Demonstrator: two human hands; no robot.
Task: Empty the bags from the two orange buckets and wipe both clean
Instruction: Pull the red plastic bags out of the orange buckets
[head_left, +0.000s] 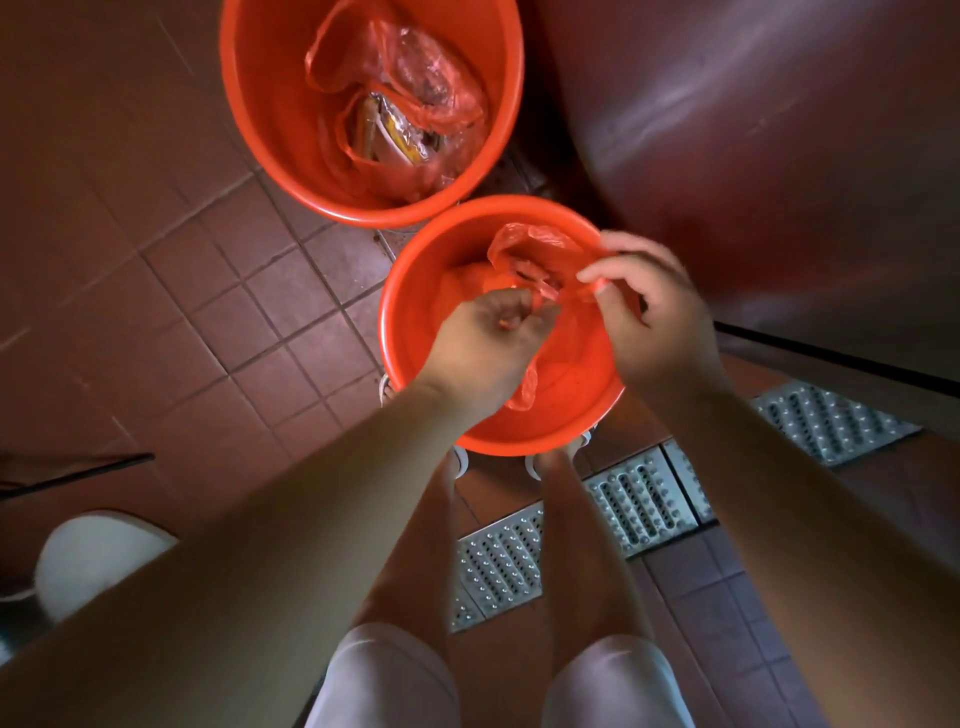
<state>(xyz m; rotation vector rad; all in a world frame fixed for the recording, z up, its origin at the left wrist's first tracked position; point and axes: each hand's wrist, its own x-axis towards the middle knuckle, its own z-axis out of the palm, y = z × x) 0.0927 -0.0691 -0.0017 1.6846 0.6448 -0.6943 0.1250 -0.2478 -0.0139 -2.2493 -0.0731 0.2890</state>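
I look down at a red tiled floor (171, 291). The far orange bucket (260, 130) holds bags of wrappers (405, 119). The near orange bucket (410, 312), just beside it, holds a red plastic bag (524, 254). My left hand (483, 343) and right hand (654, 317) each pinch it closed, though blur softens the fingers.

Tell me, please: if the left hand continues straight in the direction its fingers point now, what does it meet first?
The left hand points up and right over the near bucket. It would probably first meet the orange bag it already pinches, then the right hand. Depth is unclear.
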